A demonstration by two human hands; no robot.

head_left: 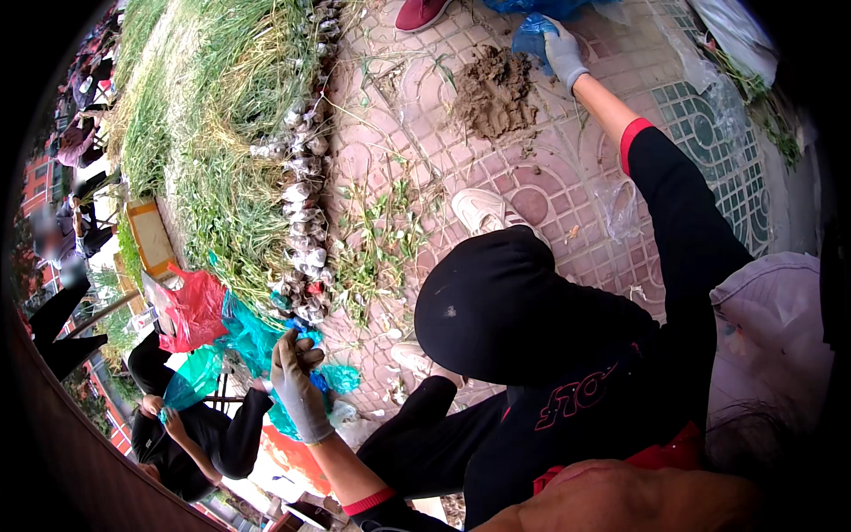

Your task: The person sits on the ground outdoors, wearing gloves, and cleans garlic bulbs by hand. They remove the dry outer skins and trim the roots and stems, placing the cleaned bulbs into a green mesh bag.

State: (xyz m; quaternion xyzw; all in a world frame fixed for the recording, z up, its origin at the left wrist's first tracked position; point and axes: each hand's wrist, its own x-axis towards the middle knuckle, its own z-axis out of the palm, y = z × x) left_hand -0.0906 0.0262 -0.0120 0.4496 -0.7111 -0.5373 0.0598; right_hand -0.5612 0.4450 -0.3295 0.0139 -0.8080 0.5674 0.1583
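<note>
My right hand (564,58), in a pale work glove, is closed on a crumpled blue plastic bag (534,39) at the upper right. A heap of wet brown mud (495,92) lies on the paving beside it. My left hand (300,390) wears a similar glove with dirt-darkened fingers. It is raised at the lower middle, its fingers loosely bent and apart, and nothing shows in them. Behind it are teal plastic bags (248,337) and the end of a long row of cut green plants (230,160), whose root ends are wrapped in small bundles (303,191).
Pink paving (399,115) carries scattered leaves (381,239). My bent knee (483,301) and white shoe (486,211) are in the middle. A red bag (195,306) lies left, near another person (199,434) handling teal plastic. A red shoe (420,12) stands at the top.
</note>
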